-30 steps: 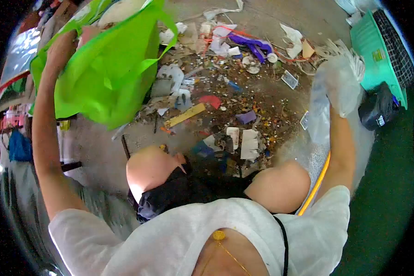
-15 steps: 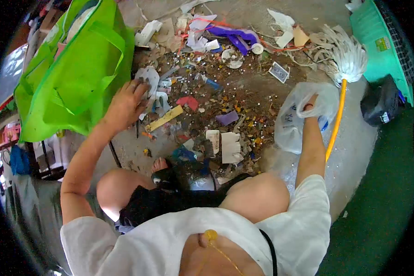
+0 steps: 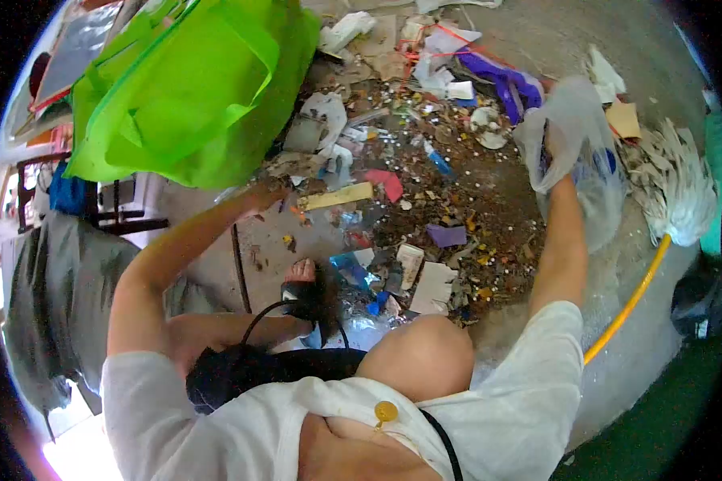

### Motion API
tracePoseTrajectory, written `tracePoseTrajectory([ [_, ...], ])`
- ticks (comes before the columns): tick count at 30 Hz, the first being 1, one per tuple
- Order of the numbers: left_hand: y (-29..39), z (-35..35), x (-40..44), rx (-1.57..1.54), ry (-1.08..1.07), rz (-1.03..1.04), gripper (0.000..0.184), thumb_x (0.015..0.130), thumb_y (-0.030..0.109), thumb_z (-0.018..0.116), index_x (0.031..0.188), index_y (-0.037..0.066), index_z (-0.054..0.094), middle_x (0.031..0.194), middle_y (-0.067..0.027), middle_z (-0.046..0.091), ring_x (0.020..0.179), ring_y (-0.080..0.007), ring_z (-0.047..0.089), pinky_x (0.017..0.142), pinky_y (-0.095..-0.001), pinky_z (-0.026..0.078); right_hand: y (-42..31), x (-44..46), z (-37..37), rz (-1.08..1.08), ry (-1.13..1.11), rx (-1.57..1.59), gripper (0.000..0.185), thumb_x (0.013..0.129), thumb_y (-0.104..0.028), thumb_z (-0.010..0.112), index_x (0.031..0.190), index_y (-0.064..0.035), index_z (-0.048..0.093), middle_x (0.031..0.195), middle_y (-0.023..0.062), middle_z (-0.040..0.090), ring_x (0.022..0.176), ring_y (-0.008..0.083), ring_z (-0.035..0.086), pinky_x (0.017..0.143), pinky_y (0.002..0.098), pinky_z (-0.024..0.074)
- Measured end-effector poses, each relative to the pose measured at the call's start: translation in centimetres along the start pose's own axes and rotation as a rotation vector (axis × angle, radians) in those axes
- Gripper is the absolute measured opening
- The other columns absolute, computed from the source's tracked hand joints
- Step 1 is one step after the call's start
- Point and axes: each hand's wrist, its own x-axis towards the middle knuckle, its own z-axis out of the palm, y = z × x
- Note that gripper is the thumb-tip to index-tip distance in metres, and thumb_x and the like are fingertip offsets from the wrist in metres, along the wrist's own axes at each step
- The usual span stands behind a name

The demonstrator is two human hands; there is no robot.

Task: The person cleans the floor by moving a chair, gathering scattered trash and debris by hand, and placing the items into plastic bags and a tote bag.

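Observation:
My left hand (image 3: 266, 197) is low at the left edge of a heap of litter (image 3: 489, 192), just below a green tote bag (image 3: 192, 104). Its fingers are blurred, so whether it holds anything is unclear. Nearest to it lie a flat yellowish strip (image 3: 335, 196) and torn white scraps (image 3: 326, 120). A thin, see-through plastic bag (image 3: 594, 188) hangs from my right hand (image 3: 555, 148) over the right side of the heap. Its film partly covers the fingers, which grip it near the top.
A mop with a white string head (image 3: 674, 184) and yellow handle (image 3: 630, 301) lies at the right. Purple cloth (image 3: 501, 84) and cardboard pieces (image 3: 435, 289) lie in the litter. Grey covered furniture (image 3: 80, 297) stands left, a black bag (image 3: 698, 301) far right.
My view has turned, shifting the scene rightward. My right hand has raised the plastic bag off the floor toward the heap. My left hand has drawn back from the white scraps toward me.

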Motion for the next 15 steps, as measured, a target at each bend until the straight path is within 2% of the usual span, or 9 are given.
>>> tracePoseTrajectory([
  [5, -2.4, 4.3, 9.8, -0.223, -0.055, 0.008, 0.069, 0.078, 0.050, 0.045, 0.129, 0.009, 0.023, 0.128, -0.0196, 0.028, 0.105, -0.0339, 0.042, 0.072, -0.0454, 0.046, -5.7, 0.6, 3.9, -0.118, -0.044, -0.015, 0.028, 0.081, -0.026, 0.043, 0.102, -0.0097, 0.053, 0.091, 0.0123, 0.054, 0.080, 0.0244, 0.052, 0.073, 0.0354, 0.0414],
  [6, -2.1, 4.6, 9.2, -0.194, -0.165, 0.228, 0.074, 0.075, 0.048, 0.050, 0.130, 0.010, 0.018, 0.128, -0.0173, 0.030, 0.111, -0.0348, 0.035, 0.073, -0.0437, 0.047, -6.3, 0.2, 4.5, -0.137, -0.050, -0.015, 0.028, 0.081, -0.026, 0.043, 0.102, -0.0097, 0.053, 0.091, 0.0123, 0.054, 0.080, 0.0244, 0.052, 0.073, 0.0354, 0.0415],
  [9, 1.9, 7.6, 7.8, -0.794, -0.047, -0.086, 0.070, 0.076, 0.034, 0.053, 0.130, 0.011, 0.014, 0.128, -0.0186, 0.027, 0.109, -0.0311, 0.038, 0.075, -0.0461, 0.044, -7.3, -1.6, 5.4, -0.186, -0.036, 0.012, 0.028, 0.081, -0.026, 0.043, 0.102, -0.0098, 0.053, 0.091, 0.0123, 0.054, 0.080, 0.0243, 0.052, 0.073, 0.0354, 0.0415],
  [12, 2.8, 8.9, 7.4, -0.692, 0.076, -0.103, 0.075, 0.074, 0.029, 0.058, 0.129, 0.009, 0.011, 0.123, -0.0188, 0.032, 0.110, -0.0311, 0.037, 0.079, -0.0453, 0.042, -6.9, -3.7, 5.5, -0.209, 0.007, 0.067, 0.028, 0.081, -0.026, 0.043, 0.102, -0.0098, 0.053, 0.090, 0.0123, 0.054, 0.080, 0.0243, 0.052, 0.072, 0.0354, 0.0416],
  [14, 3.4, 10.0, 8.0, -0.162, 0.612, -0.215, 0.067, 0.072, 0.026, 0.060, 0.122, 0.002, 0.024, 0.116, -0.0188, 0.038, 0.103, -0.0345, 0.042, 0.082, -0.0427, 0.039, -5.5, -5.3, 4.7, -0.209, 0.071, 0.128, 0.028, 0.081, -0.026, 0.043, 0.102, -0.0098, 0.053, 0.090, 0.0123, 0.054, 0.079, 0.0243, 0.052, 0.072, 0.0353, 0.0417],
  [15, 3.6, 10.1, 7.9, -0.168, 0.610, -0.218, 0.067, 0.072, 0.026, 0.060, 0.122, 0.002, 0.024, 0.116, -0.0188, 0.038, 0.103, -0.0345, 0.042, 0.082, -0.0427, 0.039, -4.4, -6.2, 3.9, -0.203, 0.116, 0.156, 0.028, 0.081, -0.026, 0.043, 0.102, -0.0099, 0.053, 0.090, 0.0123, 0.054, 0.079, 0.0243, 0.052, 0.072, 0.0353, 0.0417],
])
